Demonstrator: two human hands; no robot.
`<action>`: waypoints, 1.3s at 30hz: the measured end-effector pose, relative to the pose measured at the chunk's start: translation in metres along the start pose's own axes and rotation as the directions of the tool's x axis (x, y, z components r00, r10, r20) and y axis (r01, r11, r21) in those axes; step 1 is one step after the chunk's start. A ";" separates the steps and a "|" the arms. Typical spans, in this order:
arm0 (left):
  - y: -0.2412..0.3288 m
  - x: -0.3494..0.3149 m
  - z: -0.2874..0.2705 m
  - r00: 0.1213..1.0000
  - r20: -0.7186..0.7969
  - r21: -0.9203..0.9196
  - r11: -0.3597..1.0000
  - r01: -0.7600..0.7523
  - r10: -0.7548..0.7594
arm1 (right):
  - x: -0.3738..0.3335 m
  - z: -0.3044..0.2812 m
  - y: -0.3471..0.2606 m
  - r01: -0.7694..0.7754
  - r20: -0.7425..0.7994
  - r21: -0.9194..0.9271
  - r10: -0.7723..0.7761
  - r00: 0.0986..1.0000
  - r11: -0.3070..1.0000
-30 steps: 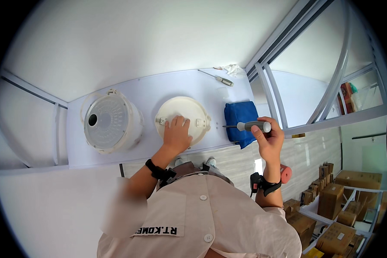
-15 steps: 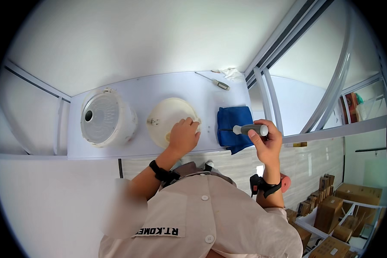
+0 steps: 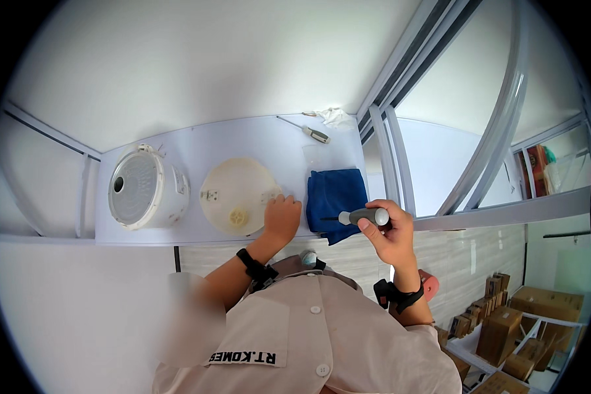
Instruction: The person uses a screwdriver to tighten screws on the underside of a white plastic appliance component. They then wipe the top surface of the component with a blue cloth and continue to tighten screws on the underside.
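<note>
My right hand is closed round the grey-and-white handle of a screwdriver. Its dark shaft points left, above a folded blue cloth. Just left of the cloth, my left hand is low over the white table with its fingers bent together; what they hold, if anything, is hidden. Beside those fingers lies a round cream-coloured plastic cover, with metal fittings at its left and right sides and a yellowish round piece near its front edge.
A white cylindrical housing with a grey perforated face lies at the table's left. Another screwdriver rests at the back, near a crumpled white tissue. Metal frame posts rise at the right. Cardboard boxes stand lower right.
My left hand has moved right, from over the cover to just past its edge, over the spot where small dots lay. The right hand with the screwdriver has come slightly nearer me. The view has shifted.
</note>
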State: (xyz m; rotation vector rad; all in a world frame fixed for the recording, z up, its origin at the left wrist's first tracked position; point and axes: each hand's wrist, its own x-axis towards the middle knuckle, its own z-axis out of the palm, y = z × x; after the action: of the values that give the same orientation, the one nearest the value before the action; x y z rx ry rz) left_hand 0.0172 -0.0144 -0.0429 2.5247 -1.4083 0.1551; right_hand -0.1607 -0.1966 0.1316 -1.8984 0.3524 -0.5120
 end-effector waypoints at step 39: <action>-0.051 -0.030 -0.085 0.989 -0.011 -0.606 0.788 0.110 -0.147 | 0.027 0.056 -0.002 0.081 -0.052 0.223 -0.072 0.996 0.971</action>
State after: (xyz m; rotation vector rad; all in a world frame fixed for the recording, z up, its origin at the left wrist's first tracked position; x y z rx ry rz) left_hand 0.0470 0.0583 0.0245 2.0405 -1.0346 -0.2185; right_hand -0.1095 -0.1636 0.1209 -1.6879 0.2388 -0.6191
